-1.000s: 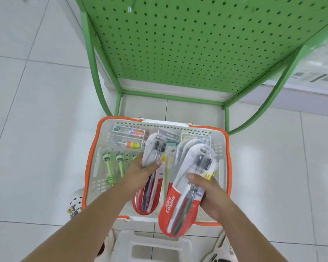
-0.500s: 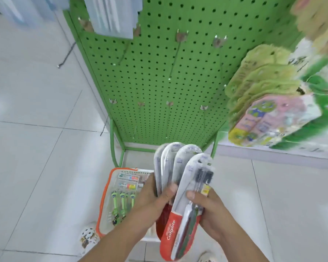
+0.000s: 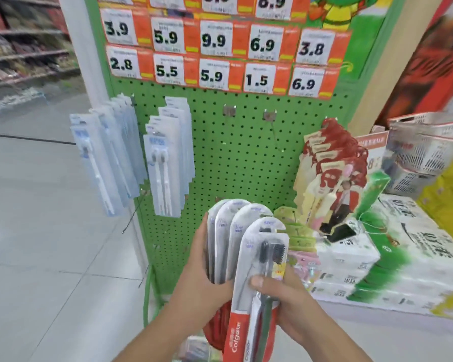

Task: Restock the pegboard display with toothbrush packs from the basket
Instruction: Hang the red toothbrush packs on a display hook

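1. The left hand (image 3: 199, 291) holds a fan of toothbrush packs (image 3: 229, 241); the right hand (image 3: 285, 301) pinches the front pack (image 3: 259, 270).
2. They look light, stiff and slippery.
3. Best hold low, leaving the tops above the fingers free for the bare hook (image 3: 268, 116) on the pegboard (image 3: 236, 158).

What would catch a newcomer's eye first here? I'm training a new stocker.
The fan of toothbrush packs, low in the centre, gripped by the left hand and right hand. Behind them the green pegboard shows two bare hooks mid-board, under orange price tags.
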